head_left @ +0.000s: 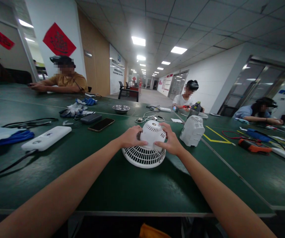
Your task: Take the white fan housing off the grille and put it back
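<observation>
A white fan head lies grille down on the green table (142,195) in front of me. Its slotted round motor housing (152,132) sits above the ribbed grille (144,160). My left hand (131,137) grips the housing from the left, thumb across its near side. From the right, my right hand (170,140) grips the same housing, and both thumbs nearly meet at the front. Fingers on the far side are partly hidden. To the right stands a separate white slotted plastic housing (193,130), upright and apart from my hands.
Left are a white power bank (46,138), a phone (101,124) and gloves (74,110). A metal bowl (121,108) and cables lie behind the fan. An orange multimeter (254,146) lies at right. Several people sit around the table.
</observation>
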The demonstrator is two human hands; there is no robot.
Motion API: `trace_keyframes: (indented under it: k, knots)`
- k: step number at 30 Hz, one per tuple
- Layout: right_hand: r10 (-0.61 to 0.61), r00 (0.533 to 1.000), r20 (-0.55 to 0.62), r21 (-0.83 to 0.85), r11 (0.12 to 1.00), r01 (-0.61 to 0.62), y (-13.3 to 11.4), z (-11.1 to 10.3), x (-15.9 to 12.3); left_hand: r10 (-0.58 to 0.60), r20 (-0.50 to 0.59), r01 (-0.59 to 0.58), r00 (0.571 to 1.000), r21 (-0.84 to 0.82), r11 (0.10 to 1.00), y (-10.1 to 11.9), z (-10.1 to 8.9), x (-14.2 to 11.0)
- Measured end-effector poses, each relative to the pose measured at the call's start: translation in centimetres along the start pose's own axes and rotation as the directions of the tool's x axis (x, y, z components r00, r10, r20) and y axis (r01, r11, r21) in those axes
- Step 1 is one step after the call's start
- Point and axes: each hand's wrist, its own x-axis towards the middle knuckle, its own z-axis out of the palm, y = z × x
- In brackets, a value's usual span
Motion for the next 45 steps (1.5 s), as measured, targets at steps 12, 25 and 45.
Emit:
trace_keyframes:
  k: [12,25,45]
  knots:
    - [0.031,0.997,0.073,0.014,0.999,-0.032,-0.37,-0.80,0.09,-0.015,0.021,0.015,1.000,-0.010,1.000,0.28,-0.31,-0.15]
    - [0.053,0.995,0.090,-0.008,0.999,-0.052,-0.37,-0.75,0.16,-0.001,0.037,0.001,0.999,-0.011,1.000,0.18,-0.26,-0.04]
    - [-0.060,0.996,0.059,-0.165,0.984,0.069,-0.79,-0.43,0.09,-0.010,0.069,0.010,0.998,-0.005,1.000,0.23,-0.35,0.14]
